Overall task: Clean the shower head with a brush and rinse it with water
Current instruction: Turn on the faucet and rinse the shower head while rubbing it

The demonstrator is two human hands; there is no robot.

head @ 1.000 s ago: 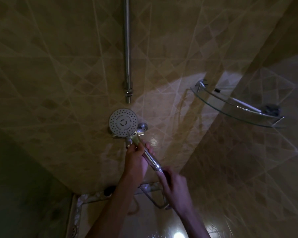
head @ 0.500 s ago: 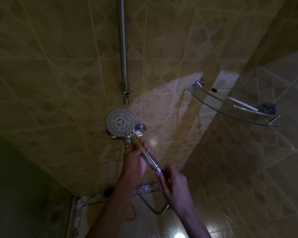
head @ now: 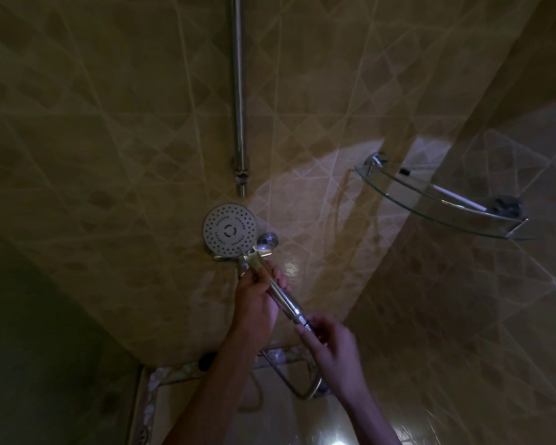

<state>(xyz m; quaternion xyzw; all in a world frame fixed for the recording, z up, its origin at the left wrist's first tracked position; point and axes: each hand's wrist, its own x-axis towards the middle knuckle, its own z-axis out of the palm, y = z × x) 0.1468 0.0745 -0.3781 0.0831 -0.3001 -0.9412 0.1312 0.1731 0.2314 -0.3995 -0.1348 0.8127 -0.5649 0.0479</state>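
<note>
A round chrome shower head faces me in the dim shower stall, its nozzle plate tilted up. My left hand is wrapped around the upper part of its chrome handle. My right hand pinches the lower end of the handle, where the metal hose joins it. The hose loops down below my right hand. On the glass corner shelf lies a brush with a white handle and dark bristles.
A vertical chrome riser pipe runs down the tiled wall above the shower head. A wall fitting sits just right of the head. The glass corner shelf hangs at the right. Wet floor tiles shine at the bottom.
The shower head and both hands keep nearly the same pose. My right hand has shifted slightly at the hose joint.
</note>
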